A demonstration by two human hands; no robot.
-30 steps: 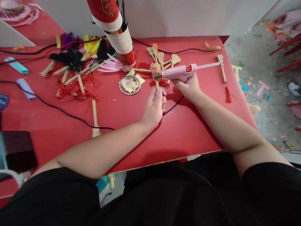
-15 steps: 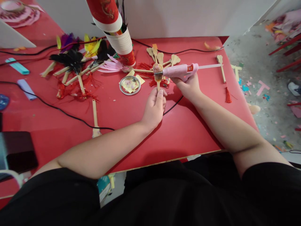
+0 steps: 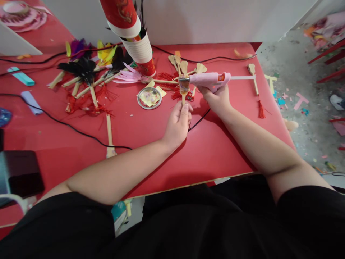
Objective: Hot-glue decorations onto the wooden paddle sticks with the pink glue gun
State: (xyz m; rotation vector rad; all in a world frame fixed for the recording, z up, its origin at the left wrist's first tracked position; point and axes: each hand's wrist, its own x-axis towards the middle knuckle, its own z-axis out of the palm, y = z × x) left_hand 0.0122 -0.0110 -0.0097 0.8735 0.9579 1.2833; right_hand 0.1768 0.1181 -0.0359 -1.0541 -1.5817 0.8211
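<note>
My left hand [image 3: 180, 120] is closed round the lower handle of a wooden fan-shaped stick [image 3: 184, 96], whose wide head points away from me. In my right hand [image 3: 217, 99] is a pink hot glue gun [image 3: 207, 79], with a whitish glue stick [image 3: 242, 77] poking out of its back. Its metal nozzle lies over the head of the stick and hides part of it. Behind them several bare wooden sticks [image 3: 184, 67] with red tassels rest on the table. A pink feather fan [image 3: 132, 76] lies to their left, beside a round tin lid [image 3: 149, 98] with yellow paper scraps.
On the red table [image 3: 151, 158], black feather fans [image 3: 83, 72] with wooden handles lie at the left. Stacked red paper cups [image 3: 138, 48] stand at the back. A tasselled stick [image 3: 254, 81] lies far right. A black cable [image 3: 72, 126] crosses the left side.
The glue gun and the held stick have shifted slightly right. The nozzle now sits higher and farther across the stick's head.
</note>
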